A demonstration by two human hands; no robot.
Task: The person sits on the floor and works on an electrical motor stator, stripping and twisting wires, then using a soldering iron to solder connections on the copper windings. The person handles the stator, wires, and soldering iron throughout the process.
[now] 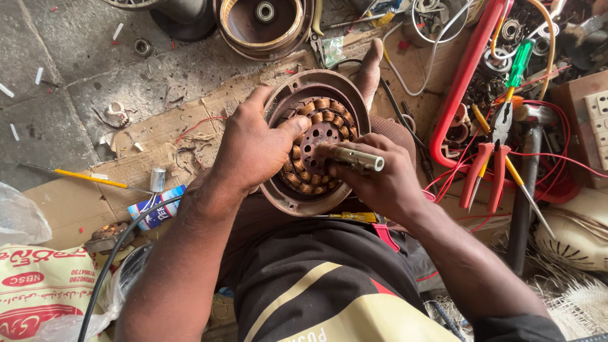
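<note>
Floor: grey cracked concrete floor (57, 95), littered with small white scraps.
Covering: flattened brown cardboard sheet (158, 139) lay over it.
Light: even daylight.

Black shirt (329, 278) with cream and red stripes, bare forearms.

Head camera — looking steeply down, close over the lap

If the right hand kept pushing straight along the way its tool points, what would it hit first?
The right hand aims its metal tool left into the stator hub, seemingly touching already; beyond sit the copper coils and left hand. Depth is unclear.
</note>
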